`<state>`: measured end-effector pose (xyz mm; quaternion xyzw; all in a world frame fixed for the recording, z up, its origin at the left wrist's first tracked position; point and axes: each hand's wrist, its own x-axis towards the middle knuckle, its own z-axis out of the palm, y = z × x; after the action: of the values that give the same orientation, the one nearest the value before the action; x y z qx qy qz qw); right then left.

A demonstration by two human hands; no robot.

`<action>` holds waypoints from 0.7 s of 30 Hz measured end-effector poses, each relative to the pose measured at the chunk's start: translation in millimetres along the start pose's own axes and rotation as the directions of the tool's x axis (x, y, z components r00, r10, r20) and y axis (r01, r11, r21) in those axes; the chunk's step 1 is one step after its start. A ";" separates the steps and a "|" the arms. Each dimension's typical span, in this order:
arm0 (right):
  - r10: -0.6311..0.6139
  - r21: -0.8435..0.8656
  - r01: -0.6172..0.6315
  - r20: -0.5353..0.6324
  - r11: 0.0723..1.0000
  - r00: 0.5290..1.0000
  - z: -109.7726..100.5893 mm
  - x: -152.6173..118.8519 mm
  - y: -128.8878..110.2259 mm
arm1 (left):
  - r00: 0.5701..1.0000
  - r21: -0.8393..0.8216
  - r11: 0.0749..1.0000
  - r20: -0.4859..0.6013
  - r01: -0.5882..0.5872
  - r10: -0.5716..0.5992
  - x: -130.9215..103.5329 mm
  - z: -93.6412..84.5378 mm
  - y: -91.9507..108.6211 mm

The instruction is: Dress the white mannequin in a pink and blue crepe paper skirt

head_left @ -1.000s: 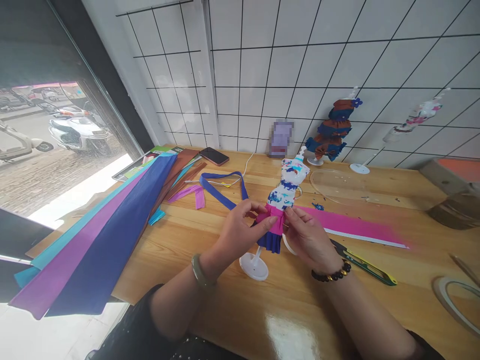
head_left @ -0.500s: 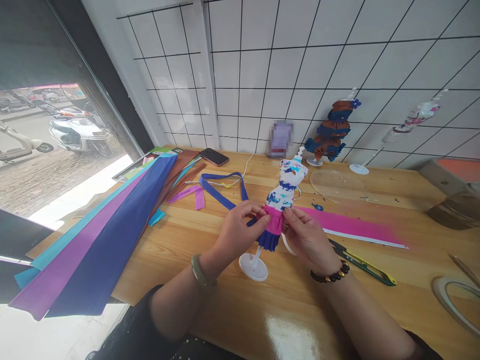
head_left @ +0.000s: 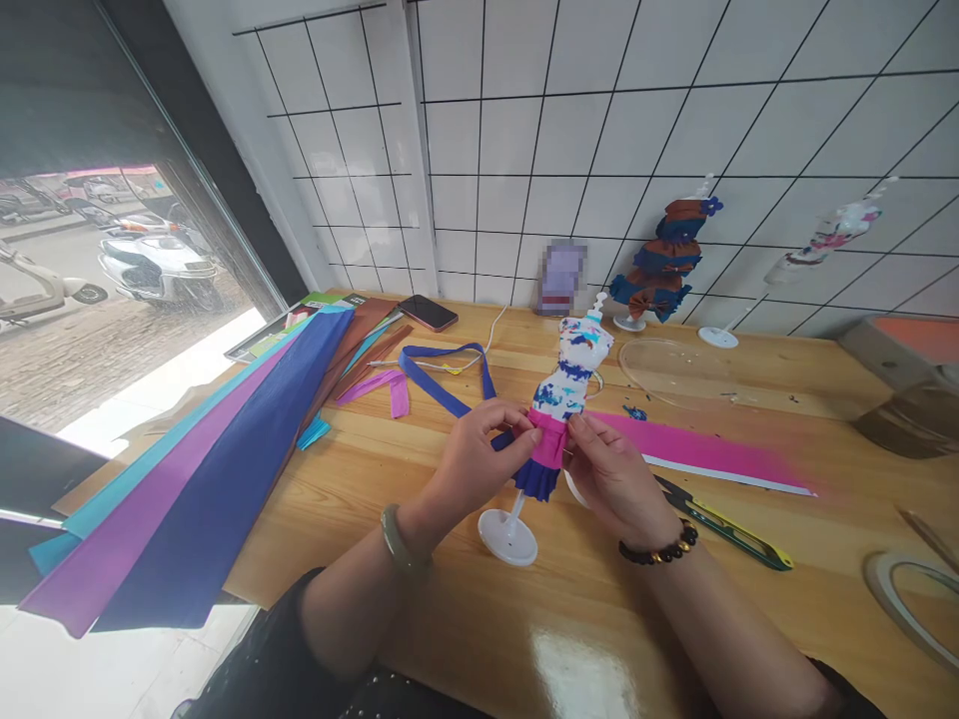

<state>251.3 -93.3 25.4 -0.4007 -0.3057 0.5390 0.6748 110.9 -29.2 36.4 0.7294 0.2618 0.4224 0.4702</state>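
Observation:
A small white mannequin [head_left: 575, 364] with blue patches leans slightly to the right on its stem and round white base [head_left: 507, 536]. Round its hips lies a pink paper band [head_left: 549, 439], above a pleated dark blue paper skirt [head_left: 536, 479]. My left hand [head_left: 483, 454] pinches the left edge of the pink band between thumb and fingers. On the other side, my right hand [head_left: 618, 474] pinches the band's right edge. A long pink strip [head_left: 696, 449] with a white edge stretches out to the right behind my right hand.
Long paper sheets [head_left: 225, 449] hang over the table's left side. Behind are a blue strip [head_left: 435, 389], purple scraps [head_left: 397, 389] and a phone [head_left: 429, 313]. A green cutter [head_left: 730, 529] lies right, near a tape roll [head_left: 910, 599]. A dressed mannequin [head_left: 659, 260] stands behind.
The mannequin's base has shifted very slightly right and nearer, and its top has tipped slightly left. Both hands keep their pinch on the pink band.

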 end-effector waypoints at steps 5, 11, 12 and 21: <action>0.013 0.011 -0.013 -0.019 1.000 1.000 -1.1 0.8 -2.2 | 1.000 -0.027 0.999 0.021 0.022 -0.021 -0.3 -1.6 2.6; 0.093 0.123 -0.082 -0.091 0.989 0.991 -4.9 3.4 -7.7 | 0.999 -0.041 0.999 -0.003 0.034 -0.034 -3.6 -3.2 4.0; 0.121 0.148 -0.107 -0.095 0.983 0.988 -5.7 3.7 -8.1 | 1.000 -0.019 1.000 -0.004 0.001 -0.001 -4.6 -3.0 5.0; -0.003 0.174 0.037 -0.193 0.984 0.981 -13.5 8.3 -10.4 | 0.974 -0.036 0.997 -0.215 0.068 -0.074 -5.8 1.4 4.2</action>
<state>269.6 -89.1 27.6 -0.3863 -0.1945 0.5160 0.7394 109.1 -36.1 37.8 0.6627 0.3309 0.4857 0.4642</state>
